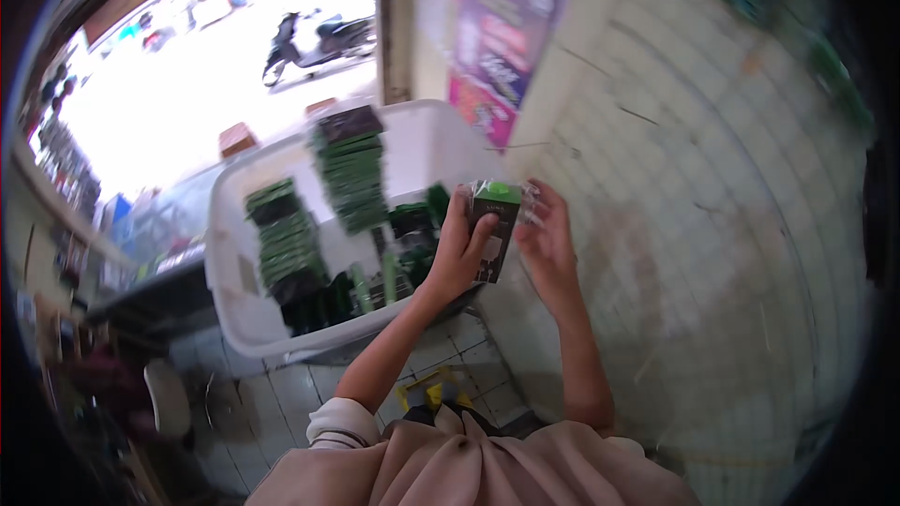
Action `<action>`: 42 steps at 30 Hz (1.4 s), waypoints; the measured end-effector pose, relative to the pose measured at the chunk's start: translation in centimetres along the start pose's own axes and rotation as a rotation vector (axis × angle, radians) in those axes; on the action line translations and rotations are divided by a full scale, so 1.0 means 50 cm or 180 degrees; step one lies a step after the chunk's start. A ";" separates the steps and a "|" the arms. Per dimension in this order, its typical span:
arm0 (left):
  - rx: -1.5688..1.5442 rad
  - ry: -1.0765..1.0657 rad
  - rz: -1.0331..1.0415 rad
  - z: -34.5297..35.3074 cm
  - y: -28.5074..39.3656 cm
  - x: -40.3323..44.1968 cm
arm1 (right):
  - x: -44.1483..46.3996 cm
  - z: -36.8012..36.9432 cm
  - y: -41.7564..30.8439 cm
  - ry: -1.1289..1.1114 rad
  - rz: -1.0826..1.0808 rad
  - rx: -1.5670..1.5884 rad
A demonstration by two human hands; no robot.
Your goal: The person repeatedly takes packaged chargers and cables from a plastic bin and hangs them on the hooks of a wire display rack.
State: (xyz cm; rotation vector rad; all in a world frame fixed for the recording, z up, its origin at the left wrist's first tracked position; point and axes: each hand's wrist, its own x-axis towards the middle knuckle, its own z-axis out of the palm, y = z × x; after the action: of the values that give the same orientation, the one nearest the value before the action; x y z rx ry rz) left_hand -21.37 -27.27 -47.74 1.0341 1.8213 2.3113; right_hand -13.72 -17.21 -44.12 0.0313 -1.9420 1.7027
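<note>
My left hand is wrapped round a slim dark box with a bright green top end, held upright in clear plastic. Close to the box's right side is my right hand, its thumb and fingers apart and slightly blurred. The loose clear plastic of the wrapping reaches its fingertips; whether they touch it I cannot tell. Both hands are over the right front corner of a white plastic tub. Inside the tub, a tall stack of green and dark packs stands at the back, and another stack at the left.
More dark green packs lie in the tub's front half. A wall with a purple poster rises on the right. Beyond the doorway a scooter is parked in bright light. Below are floor tiles and a yellow object.
</note>
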 end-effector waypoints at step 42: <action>-0.3004 -0.2688 0.0460 0.671 0.319 -0.367 | -0.559 -0.315 -0.408 0.4760 -0.1050 -0.2868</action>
State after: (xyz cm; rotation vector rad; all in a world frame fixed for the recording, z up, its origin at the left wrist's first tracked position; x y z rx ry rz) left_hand 15.79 -10.97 -39.29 1.5471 0.3028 1.8858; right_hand 23.48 -16.01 -36.39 -0.9008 -1.1472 0.1821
